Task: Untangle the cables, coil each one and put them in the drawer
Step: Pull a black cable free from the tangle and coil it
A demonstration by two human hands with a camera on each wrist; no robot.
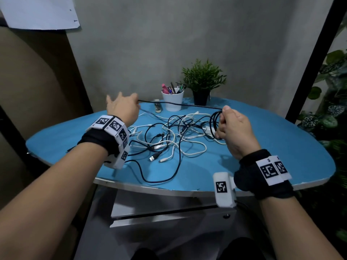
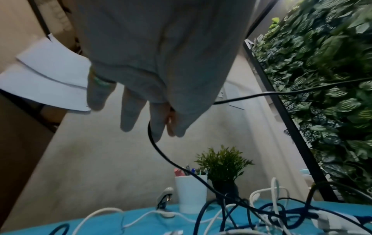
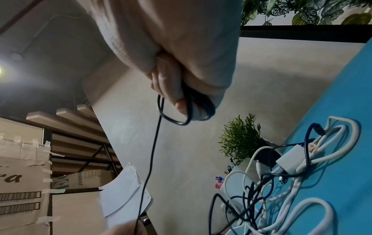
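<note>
- The right hand (image 1: 235, 132) is gripping a small coil (image 1: 216, 124) of black cable (image 1: 180, 104) above the right half of the blue table (image 1: 281, 147), fingers curled tight round the loops.
- The left hand (image 1: 123, 107) is pinching the same cable between thumb and forefinger over the far-left edge, the other fingers (image 2: 128, 114) spreading loose.
- The cable is stretching taut between the two hands, clear of the table.
- A tangle (image 1: 174, 136) of black and white cables is lying at the table's middle, one black loop reaching the near edge.
- A white cup (image 1: 172, 100) of pens and a potted plant (image 1: 202, 81) are standing side by side at the far edge.
- A drawer (image 1: 165, 216) is sitting just ajar beneath the near edge.
</note>
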